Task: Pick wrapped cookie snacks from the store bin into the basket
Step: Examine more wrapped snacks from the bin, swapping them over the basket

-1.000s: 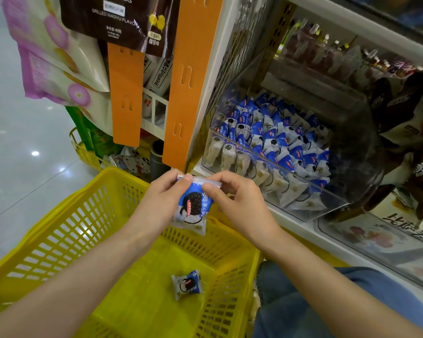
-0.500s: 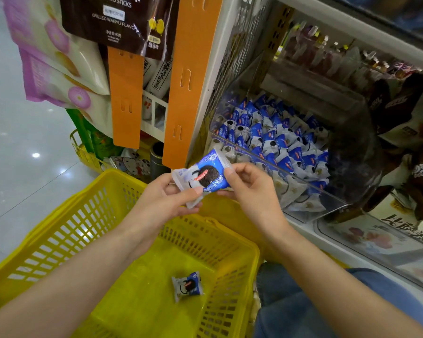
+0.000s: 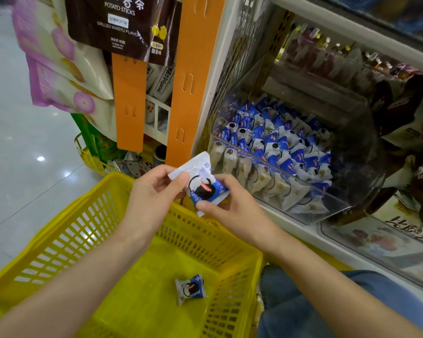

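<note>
We held one wrapped cookie snack (image 3: 200, 184) over the far rim of the yellow basket (image 3: 59, 240), our left hand (image 3: 154, 196) pinching its upper crimped edge and our right hand (image 3: 232, 211) pinching its lower corner. A second snack (image 3: 190, 289) lay on the basket floor (near the right wall). The clear bin (image 3: 291, 175) stood just to the right, an orange strip (image 3: 191, 81) hung close behind our hands, and open tiled floor (image 3: 22, 142) lay to the left.

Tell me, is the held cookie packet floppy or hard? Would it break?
Probably light: the left hand and right hand pinch the cookie packet by fingertips. Its crimped wrapper end looks thin and floppy; the round middle likely stiff, breakable.
</note>
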Demonstrator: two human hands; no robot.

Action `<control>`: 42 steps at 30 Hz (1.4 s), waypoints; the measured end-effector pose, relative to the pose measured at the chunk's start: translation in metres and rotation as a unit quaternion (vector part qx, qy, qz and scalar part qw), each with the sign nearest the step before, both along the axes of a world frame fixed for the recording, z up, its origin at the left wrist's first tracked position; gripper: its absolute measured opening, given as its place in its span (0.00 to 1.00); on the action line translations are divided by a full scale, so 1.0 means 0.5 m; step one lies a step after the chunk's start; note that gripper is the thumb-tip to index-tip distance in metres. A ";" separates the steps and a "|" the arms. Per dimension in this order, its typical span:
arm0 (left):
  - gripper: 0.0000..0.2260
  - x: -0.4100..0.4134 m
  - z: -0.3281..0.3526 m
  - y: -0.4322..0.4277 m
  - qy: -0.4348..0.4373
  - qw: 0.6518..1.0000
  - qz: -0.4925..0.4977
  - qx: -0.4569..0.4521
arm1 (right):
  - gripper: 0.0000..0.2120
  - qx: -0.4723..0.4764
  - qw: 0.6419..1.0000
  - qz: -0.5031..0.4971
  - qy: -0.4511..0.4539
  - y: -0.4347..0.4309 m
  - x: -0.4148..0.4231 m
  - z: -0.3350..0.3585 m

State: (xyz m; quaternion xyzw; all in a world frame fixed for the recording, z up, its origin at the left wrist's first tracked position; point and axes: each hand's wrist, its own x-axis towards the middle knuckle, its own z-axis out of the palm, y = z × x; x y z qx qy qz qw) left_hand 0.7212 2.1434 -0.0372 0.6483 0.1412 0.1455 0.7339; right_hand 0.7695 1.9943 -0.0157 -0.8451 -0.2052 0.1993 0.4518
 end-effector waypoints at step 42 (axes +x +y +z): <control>0.08 0.070 0.063 -0.060 -0.084 0.996 0.001 0.031 | 0.11 0.116 0.993 -0.030 -0.001 -0.026 0.016 0.060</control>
